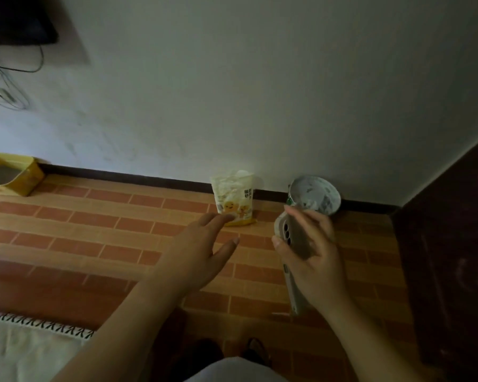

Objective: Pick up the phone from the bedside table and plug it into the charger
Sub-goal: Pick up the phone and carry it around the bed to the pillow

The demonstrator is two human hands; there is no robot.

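Phone (294, 238), smooth slab, clasped in right hand (315, 255) | left hand (204, 244) splayed, empty

left hand (204, 244) spread open, right hand (312, 255) gripping

Dim white wall (260, 92), brick-patterned floor (94, 230)

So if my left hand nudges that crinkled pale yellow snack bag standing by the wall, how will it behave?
The crinkled pale yellow snack bag looks like thin, creased film, so probably floppy and light. Standing upright on a narrow base, it would likely tip or slide when the left hand pushes it.
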